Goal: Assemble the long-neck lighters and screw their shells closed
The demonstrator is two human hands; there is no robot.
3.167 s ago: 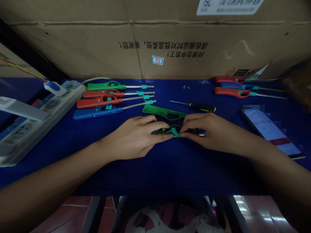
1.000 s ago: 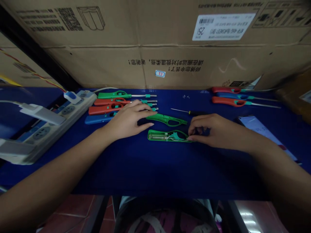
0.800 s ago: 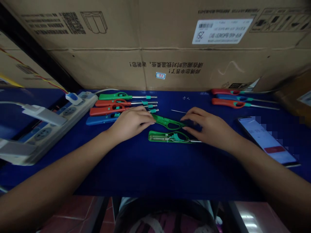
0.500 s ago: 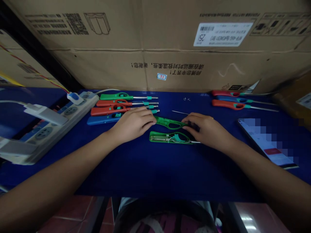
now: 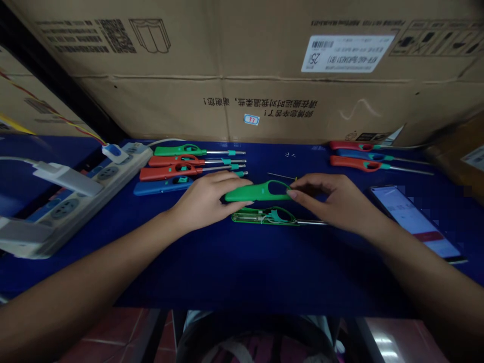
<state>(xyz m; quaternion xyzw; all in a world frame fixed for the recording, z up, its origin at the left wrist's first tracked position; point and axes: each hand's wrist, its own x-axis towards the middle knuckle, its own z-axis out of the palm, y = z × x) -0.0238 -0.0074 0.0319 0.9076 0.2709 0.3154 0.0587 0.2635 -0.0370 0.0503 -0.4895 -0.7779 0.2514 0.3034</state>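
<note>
A green lighter shell half is held level between my two hands, its smooth outer side facing up. My left hand grips the wide end between thumb and fingers. At the narrow end, beside the trigger opening, my right hand pinches it with thumb and fingertips. Just below lies the other half of the lighter, an open green body with its inner parts, a teal trigger and a metal tube showing. A thin screwdriver lies behind my right hand.
Several long-necked lighters lie in a row at back left, partly behind my left hand. Three more lighters rest at back right. Small screws lie near the cardboard box. A power strip is left, a phone right.
The shell half has turned over, from its hollow inside showing to its smooth outside facing up. My right hand has shifted slightly right, uncovering more of the metal tube.
</note>
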